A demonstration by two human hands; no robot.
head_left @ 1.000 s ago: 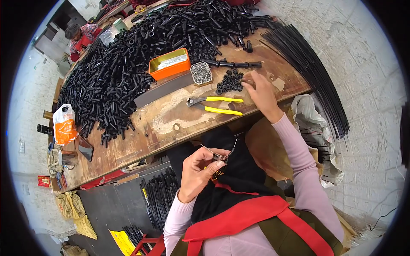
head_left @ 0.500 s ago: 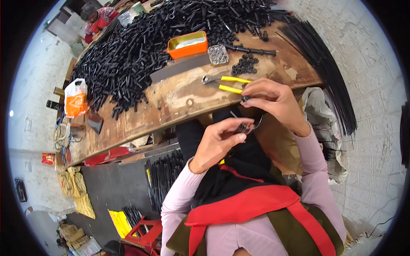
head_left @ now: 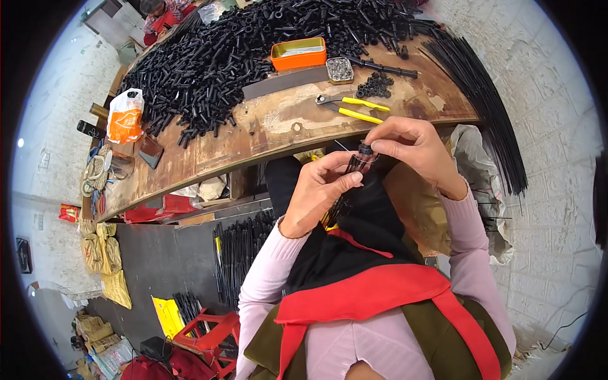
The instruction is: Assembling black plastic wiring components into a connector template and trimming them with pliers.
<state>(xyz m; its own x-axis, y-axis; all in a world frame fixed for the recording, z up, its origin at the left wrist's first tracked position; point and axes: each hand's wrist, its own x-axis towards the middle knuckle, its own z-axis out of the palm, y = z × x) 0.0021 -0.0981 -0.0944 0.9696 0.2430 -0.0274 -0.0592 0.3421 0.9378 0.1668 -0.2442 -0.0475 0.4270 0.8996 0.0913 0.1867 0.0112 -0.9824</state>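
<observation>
My left hand (head_left: 320, 193) is closed round a bundle of thin black ribs (head_left: 354, 166), which look like umbrella ribs. Their ends stick up past my thumb, and the lower part runs down toward my lap. A thin wire (head_left: 342, 146) shows at the bundle's upper end. My right hand (head_left: 415, 149) pinches a small black ring-shaped plastic piece (head_left: 365, 150) against the top of the ribs. My fingertips partly cover where the two meet. Beyond my hands, pincers with yellow handles (head_left: 361, 115) lie on the wooden table (head_left: 278, 136).
A heap of black plastic tubes (head_left: 209, 76) covers the far table. Nearer are an orange tin (head_left: 297, 60), a clear box of small metal pieces (head_left: 340, 69) and black rings (head_left: 375, 85). Long black rods (head_left: 484, 104) hang over the right edge. Another person (head_left: 166, 18) sits far left.
My right hand has brought the black ring piece down to the rib ends, where it was held apart before. My left hand has tilted the bundle more upright. The view has shifted slightly.
</observation>
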